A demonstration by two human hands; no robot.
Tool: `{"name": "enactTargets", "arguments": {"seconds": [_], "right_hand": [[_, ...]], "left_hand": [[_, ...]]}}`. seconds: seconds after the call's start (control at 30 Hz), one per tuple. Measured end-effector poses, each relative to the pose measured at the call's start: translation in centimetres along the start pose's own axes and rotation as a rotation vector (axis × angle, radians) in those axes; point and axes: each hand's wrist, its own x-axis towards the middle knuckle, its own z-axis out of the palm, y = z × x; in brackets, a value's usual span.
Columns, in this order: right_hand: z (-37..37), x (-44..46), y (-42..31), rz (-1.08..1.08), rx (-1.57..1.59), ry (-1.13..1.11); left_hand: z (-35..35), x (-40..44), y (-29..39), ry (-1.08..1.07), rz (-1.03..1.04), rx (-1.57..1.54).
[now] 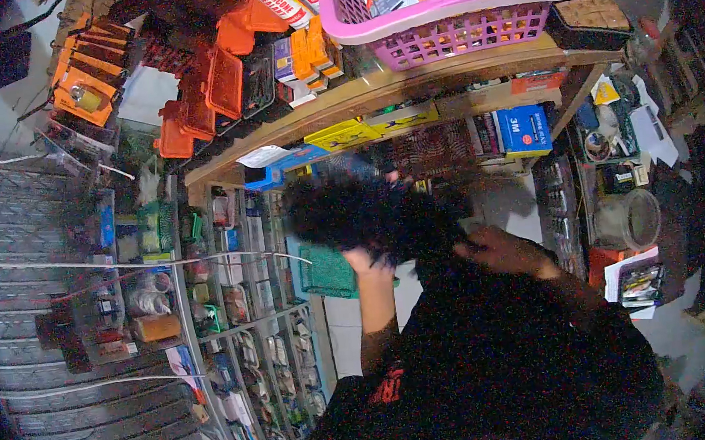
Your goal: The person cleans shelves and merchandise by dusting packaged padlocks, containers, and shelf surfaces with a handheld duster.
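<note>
A dark, fluffy, blurred bundle [351,207] fills the middle of the view, in front of the shelf under the wooden counter. My left hand [367,263] is raised against its lower edge, with the fingers bent and closed on it. Beside the bundle's right end is my right hand [502,251], in front of my black shirt. Motion and shadow smear its fingers, so their grip cannot be made out. A green mesh basket [326,272] sits behind and left of my left hand.
A pink basket [461,24] of small packets stands on the wooden counter [407,81], near open orange cases [224,81]. Below is a blue 3M box [524,131]. Racks of goods [248,334] line the left; a clear round tub [627,219] stands right.
</note>
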Motion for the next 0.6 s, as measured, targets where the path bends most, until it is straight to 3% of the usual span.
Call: {"name": "enactTargets", "arguments": {"seconds": [0.1, 0.17, 0.23, 0.27, 0.33, 0.4, 0.43, 0.5, 0.53, 0.6], "right_hand": [[-0.1, -0.2, 0.4, 0.062, 0.112, 0.031], [0.3, -0.3, 0.9, 0.008, 0.067, 0.052], [0.8, -0.5, 1.5, -0.166, -0.016, 0.077], [0.5, -0.5, 1.2, -0.051, 0.035, 0.061], [-0.5, -0.7, 0.1, 0.178, 0.129, 0.025], [0.1, -0.3, 1.7, 0.181, 0.249, 0.041], [0.5, -0.3, 2.3, 0.182, 0.311, 0.049], [0.5, -2.1, -0.2, 0.384, 0.335, 0.091], [0.5, -2.9, -1.1, 0.488, 0.346, 0.114], [1.2, -2.6, 1.4, 0.173, 0.038, 0.092]], "left_hand": [[3.8, -2.2, 1.2, 0.112, 0.020, 0.026], [-0.2, 0.6, -0.5, -0.328, -0.093, -0.163], [-0.7, 1.5, -0.4, -0.368, -0.145, -0.069], [-0.4, 1.7, -0.2, -0.391, -0.170, -0.022], [0.5, 0.0, 0.9, -0.174, -0.012, -0.088], [-4.8, 4.6, 0.0, -0.620, -0.161, -0.379], [-3.1, 3.3, 0.0, -0.312, -0.110, -0.223], [-5.0, 3.5, -0.1, -0.221, -0.149, -0.185], [-3.6, 2.7, 0.1, -0.185, -0.193, -0.309], [-2.8, 2.5, -0.3, -0.223, -0.250, -0.440]]}}
